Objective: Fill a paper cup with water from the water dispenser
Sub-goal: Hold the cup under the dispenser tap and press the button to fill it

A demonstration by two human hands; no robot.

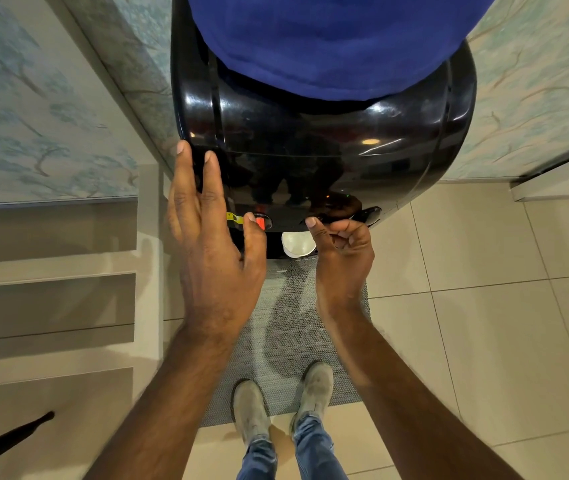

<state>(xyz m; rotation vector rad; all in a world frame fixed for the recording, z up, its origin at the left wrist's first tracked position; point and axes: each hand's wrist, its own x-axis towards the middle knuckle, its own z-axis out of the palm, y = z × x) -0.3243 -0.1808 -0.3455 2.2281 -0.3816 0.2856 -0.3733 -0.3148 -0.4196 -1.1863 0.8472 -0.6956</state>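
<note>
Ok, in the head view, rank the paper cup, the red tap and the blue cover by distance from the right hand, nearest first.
Measured from the right hand:
1. Paper cup: just beside the hand, toward the left hand, under the dispenser front.
2. Red tap: further that way, by the left hand's thumb.
3. Blue cover: well beyond, on top of the dispenser.

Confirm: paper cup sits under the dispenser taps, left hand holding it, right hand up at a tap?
Not quite. In the head view the left hand is not on the paper cup; it is open against the dispenser front. The right hand is up at a tap.
</note>
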